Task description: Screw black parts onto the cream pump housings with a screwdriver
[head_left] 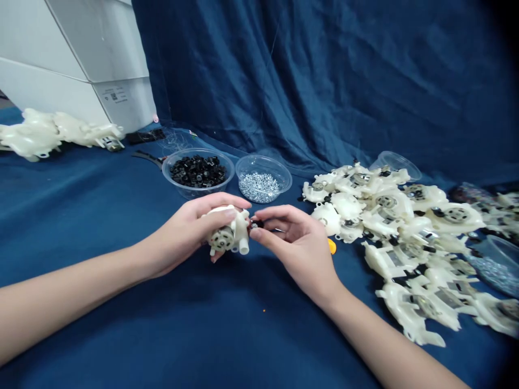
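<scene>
My left hand [194, 221] is closed around a cream plastic housing [242, 227] with a small round motor [223, 239] set in it. A short tube on the housing points down toward me. Close against the housing's right side, my right hand [304, 248] pinches a small black plastic part [256, 223] between thumb and fingertips. A bit of shiny metal shows on that part; whether it touches the housing I cannot tell. Just past my right hand lies a yellow-orange object [332, 247], mostly hidden by the hand.
Behind my hands stand a clear bowl of black parts [198, 172] and a clear bowl of silver screws [259, 186]. Similar housings [389, 210] are heaped at right, others [36, 135] at far left. Another screw tub [494, 267] sits at the right edge. White boxes [97, 48] rise back left.
</scene>
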A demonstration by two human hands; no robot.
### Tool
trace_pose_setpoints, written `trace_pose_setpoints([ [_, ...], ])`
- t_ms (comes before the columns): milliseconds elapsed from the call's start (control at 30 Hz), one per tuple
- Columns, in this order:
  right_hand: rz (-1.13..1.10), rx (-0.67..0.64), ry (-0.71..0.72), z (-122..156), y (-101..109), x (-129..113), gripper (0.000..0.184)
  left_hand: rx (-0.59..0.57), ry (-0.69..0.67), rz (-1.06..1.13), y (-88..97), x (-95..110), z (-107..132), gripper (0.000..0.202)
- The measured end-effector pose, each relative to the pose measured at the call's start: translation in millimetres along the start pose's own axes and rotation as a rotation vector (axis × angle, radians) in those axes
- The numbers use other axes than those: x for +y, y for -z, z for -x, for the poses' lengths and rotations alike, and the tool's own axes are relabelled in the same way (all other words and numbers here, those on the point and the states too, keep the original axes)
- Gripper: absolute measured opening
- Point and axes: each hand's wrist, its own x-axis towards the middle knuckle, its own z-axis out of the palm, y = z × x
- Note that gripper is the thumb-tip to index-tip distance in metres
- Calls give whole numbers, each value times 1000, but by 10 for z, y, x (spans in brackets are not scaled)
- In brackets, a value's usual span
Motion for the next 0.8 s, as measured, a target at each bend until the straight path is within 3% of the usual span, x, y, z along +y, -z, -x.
trace_pose_setpoints([
  [133, 39, 10, 167, 46, -38, -1, 15, -26, -84, -93, 15, -23, 29, 34],
  [367, 94, 27, 244, 80, -48, -7, 21, 54, -175, -191, -9, -21, 74, 34],
  [500, 51, 45, 257, 75, -61, -7, 26, 29, -229, -190, -39, -61, 112, 28],
  [800, 145, 88, 291, 105, -67, 9, 18, -53, -270, -269, 14, -130, 88, 33],
])
